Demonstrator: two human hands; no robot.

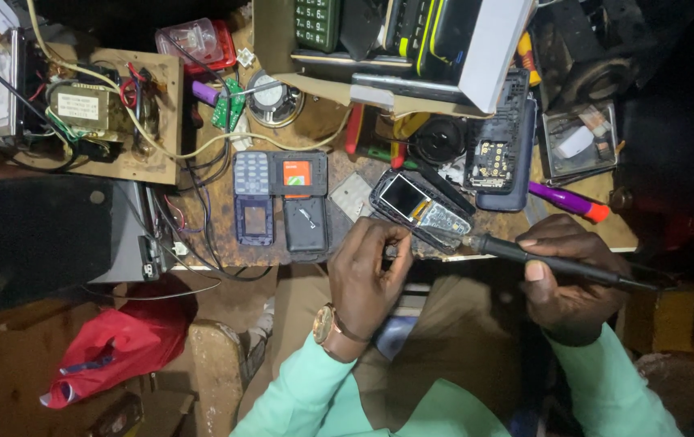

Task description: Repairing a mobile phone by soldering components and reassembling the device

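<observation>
I am seeing my left hand (367, 271) covering the near edge of the opened phone (421, 209), so its fingertip contact is staying hidden. The iron (557, 263) is running into dark at its rear. The box (412, 40) is getting cut off by the top edge.

Bench clutter: transformer (78, 105) on wooden board (157, 154) at far left, small speaker (276, 100) nr green circuit board (225, 103), blue keypad phone front (253, 197) beside black battery (306, 224), purple marker (567, 201) at right, red bag (112, 348) lay below bench.
</observation>
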